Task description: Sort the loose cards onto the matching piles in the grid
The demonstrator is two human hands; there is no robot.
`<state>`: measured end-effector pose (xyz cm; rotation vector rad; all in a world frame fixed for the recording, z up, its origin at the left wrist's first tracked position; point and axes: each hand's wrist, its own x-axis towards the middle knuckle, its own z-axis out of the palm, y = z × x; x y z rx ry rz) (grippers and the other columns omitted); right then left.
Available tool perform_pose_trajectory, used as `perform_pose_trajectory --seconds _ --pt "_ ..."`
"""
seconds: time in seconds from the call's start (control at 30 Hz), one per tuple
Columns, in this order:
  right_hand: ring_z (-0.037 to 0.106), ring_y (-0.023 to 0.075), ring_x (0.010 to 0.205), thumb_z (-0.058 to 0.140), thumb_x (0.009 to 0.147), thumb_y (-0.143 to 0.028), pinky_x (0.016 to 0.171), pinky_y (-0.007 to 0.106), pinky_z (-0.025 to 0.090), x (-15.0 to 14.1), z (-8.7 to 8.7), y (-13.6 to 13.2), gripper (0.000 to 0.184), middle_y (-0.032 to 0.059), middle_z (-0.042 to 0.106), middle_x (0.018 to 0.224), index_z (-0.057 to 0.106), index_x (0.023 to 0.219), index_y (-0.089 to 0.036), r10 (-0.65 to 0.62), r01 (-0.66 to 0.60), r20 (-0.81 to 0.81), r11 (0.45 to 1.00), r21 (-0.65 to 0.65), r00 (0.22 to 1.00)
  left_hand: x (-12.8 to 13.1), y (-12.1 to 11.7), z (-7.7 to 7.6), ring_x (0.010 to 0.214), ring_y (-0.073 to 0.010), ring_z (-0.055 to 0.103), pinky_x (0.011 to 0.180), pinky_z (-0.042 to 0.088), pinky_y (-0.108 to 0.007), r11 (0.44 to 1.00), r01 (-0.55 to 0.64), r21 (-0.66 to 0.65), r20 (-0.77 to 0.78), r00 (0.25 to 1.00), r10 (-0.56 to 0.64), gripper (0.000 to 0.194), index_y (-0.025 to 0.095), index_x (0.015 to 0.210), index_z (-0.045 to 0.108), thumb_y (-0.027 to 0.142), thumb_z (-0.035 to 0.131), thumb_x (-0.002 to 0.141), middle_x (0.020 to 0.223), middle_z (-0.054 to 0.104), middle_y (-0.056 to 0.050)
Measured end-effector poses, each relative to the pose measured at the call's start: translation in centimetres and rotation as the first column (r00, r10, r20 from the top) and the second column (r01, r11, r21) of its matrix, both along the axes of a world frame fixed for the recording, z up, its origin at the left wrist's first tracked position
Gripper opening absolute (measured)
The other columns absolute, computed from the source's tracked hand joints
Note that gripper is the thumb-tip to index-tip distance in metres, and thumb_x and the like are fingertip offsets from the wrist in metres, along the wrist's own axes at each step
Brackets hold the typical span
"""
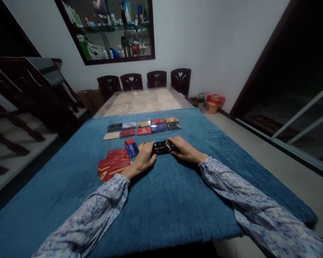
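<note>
Between my two hands is a stack of black VIP cards [161, 147] with yellow print, just over the blue cloth. My left hand [144, 157] grips its left end, fingers behind and thumb in front. The right end is pinched by my right hand [184, 148]. Loose red cards [114, 165] lie fanned out left of my left hand, with a red and blue card [131, 147] beside them. Farther back, card stacks sit in two rows, among them a cream stack [111, 135], a red stack [144, 131] and a black stack [174, 126].
A blue cloth [177, 200] covers the near part of the table; its far marble-patterned top [148, 100] is bare. Several dark chairs [181, 80] stand at the far end. An orange bucket [211, 106] is on the floor at right, a stair railing [16, 118] at left.
</note>
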<state>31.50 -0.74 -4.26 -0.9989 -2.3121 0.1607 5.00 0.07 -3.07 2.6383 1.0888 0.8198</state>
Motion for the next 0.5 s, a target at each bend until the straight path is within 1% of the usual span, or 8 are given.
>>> perform_pose_trajectory --seconds 0.17,0.33,0.5 --pt "0.057 0.0301 0.108 0.072 0.085 -0.018 0.095 0.053 0.050 0.2 0.2 0.1 0.063 0.0145 0.065 0.118 0.051 0.144 -0.019 -0.006 0.006 -0.001 1.000 -0.022 1.000 0.1 -0.2 1.3 0.113 -0.0288 0.062 0.102 0.052 -0.049 1.000 -0.004 -0.023 -0.085 0.996 0.002 0.053 0.019 0.133 0.051 0.015 0.064 0.082 0.117 0.063 -0.011" --pt "0.057 0.0295 0.105 0.073 0.083 -0.018 0.093 0.051 0.050 0.4 1.1 -0.2 0.059 0.0139 0.067 0.114 0.056 0.139 -0.018 -0.039 0.040 0.013 0.998 -0.043 0.999 0.7 0.0 2.5 0.112 -0.0304 0.061 0.101 0.052 -0.050 0.999 -0.022 -0.041 -0.184 0.983 0.014 0.045 0.017 0.126 0.054 0.018 0.065 0.082 0.116 0.061 -0.013" --pt "0.056 0.0293 0.102 0.070 0.082 -0.021 0.091 0.049 0.051 1.0 2.2 -0.4 0.052 0.0128 0.065 0.111 0.059 0.134 -0.019 -0.069 0.070 0.051 0.998 -0.010 0.996 1.5 0.9 3.0 0.112 -0.0304 0.061 0.101 0.053 -0.048 0.999 -0.003 -0.053 -0.194 0.981 -0.007 0.043 0.017 0.123 0.055 0.020 0.065 0.081 0.116 0.062 -0.013"
